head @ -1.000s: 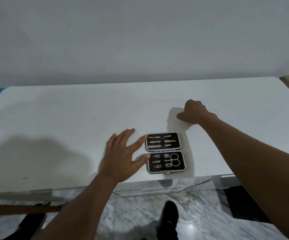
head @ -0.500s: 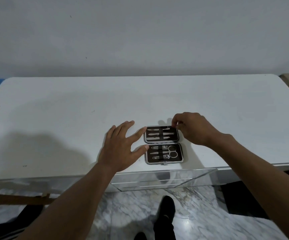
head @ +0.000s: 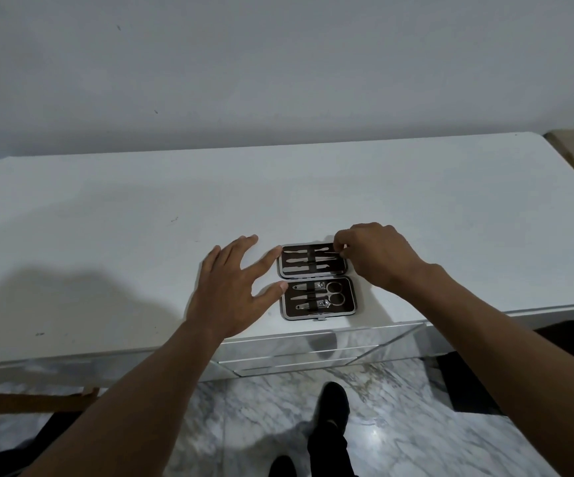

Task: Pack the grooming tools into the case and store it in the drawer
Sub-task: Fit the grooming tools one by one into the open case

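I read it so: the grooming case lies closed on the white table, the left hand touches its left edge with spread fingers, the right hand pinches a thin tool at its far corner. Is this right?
One thing is wrong: the case is open, not closed; the head view shows both halves flat on the table. The left hand, right hand and thin tool are as you say.
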{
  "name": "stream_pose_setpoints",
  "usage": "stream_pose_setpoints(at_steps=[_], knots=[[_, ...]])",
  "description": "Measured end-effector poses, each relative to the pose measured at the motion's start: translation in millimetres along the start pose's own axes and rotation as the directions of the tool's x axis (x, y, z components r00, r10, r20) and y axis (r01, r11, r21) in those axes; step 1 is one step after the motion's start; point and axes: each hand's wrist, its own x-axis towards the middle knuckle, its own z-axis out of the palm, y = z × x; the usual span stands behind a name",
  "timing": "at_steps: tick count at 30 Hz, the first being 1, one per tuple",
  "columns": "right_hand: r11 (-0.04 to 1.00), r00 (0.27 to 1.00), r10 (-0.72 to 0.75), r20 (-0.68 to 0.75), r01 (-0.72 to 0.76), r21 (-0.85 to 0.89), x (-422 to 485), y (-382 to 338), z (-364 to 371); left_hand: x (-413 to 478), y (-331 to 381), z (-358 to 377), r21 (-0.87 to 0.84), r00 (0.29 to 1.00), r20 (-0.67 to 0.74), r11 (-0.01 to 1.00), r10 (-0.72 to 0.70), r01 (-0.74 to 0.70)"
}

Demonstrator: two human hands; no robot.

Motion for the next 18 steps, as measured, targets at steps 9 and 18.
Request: stream_pose_setpoints(at_steps=[9,18], knots=[[0.993,0.994,-0.106,0.006,0.106,0.044,-6,13,0,0,0,1,0.0,1.0,0.007,1.0,-0.002,0.002],[0.987,0.988,-0.144,-0.045,0.147,0.057,0,3,-3,1,1,1,-0.009,1.0,0.008,1.0,-0.004,0.004]])
